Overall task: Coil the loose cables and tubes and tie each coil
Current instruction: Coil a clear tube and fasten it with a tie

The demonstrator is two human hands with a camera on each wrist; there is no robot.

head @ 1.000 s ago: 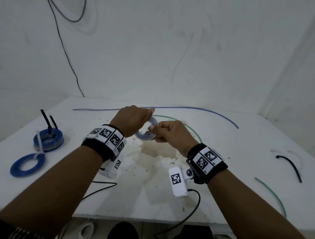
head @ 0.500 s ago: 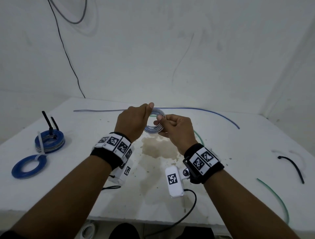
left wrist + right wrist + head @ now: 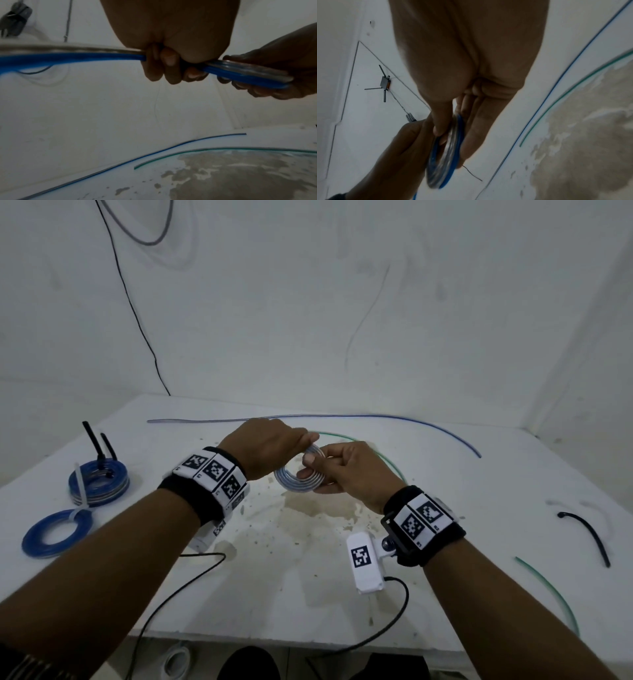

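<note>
I hold a small coil of blue-and-clear tube (image 3: 296, 479) (image 3: 447, 152) in the air above the table's middle. My right hand (image 3: 346, 470) pinches the coil's right side between thumb and fingers. My left hand (image 3: 270, 445) grips the tube (image 3: 68, 58) where it leaves the coil, fingers curled round it (image 3: 164, 67). The loose rest of this blue tube (image 3: 394, 417) trails along the back of the white table (image 3: 445, 474). A loose green tube (image 3: 383, 455) (image 3: 223, 150) lies behind my hands and curves off to the right front (image 3: 555, 597).
Two tied blue coils lie at the left, one stacked with black ties standing up (image 3: 99, 482), one nearer (image 3: 56, 534). A short black cable piece (image 3: 585, 530) lies at the right. A brown stain (image 3: 318, 508) marks the table's middle. Black camera cables (image 3: 191, 577) hang off the front edge.
Both hands with the coil rose a little, then came down again towards me. The coil has turned and the left hand has shifted its grip along the tube.
</note>
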